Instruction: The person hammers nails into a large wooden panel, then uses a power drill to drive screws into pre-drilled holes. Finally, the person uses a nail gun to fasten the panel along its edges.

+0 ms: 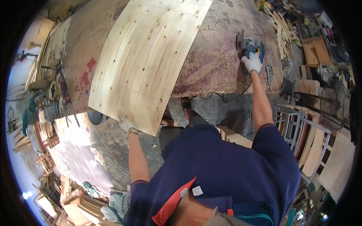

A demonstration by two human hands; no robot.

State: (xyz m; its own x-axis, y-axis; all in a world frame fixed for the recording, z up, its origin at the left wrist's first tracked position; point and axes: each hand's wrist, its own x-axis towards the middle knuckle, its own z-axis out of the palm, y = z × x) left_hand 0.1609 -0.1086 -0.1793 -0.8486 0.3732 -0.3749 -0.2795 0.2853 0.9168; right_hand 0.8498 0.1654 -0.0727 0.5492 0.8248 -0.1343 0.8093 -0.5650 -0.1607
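A long pale wooden board (141, 56), knotty and marked with thin pencil lines, lies over the worktable (222, 45), its near end jutting past the front edge. My left hand (127, 124), in a whitish glove, is closed on the near edge of that board; some fingers are hidden. At the table's right side, my gloved right hand (252, 63) is wrapped round the handle of a blue handheld power saw (253, 47), which rests on the tabletop. A dark cord (247, 87) runs from it over the front edge. Beside that hand lies a small metal wrench-like tool (269, 74).
Wood strips (283, 30) pile up past the table's right end. A metal rack (301, 124) with boards stands to my right, near a fan (333, 100). Leftward are power tools (32, 105); scrap wood (73, 203) is heaped at lower left.
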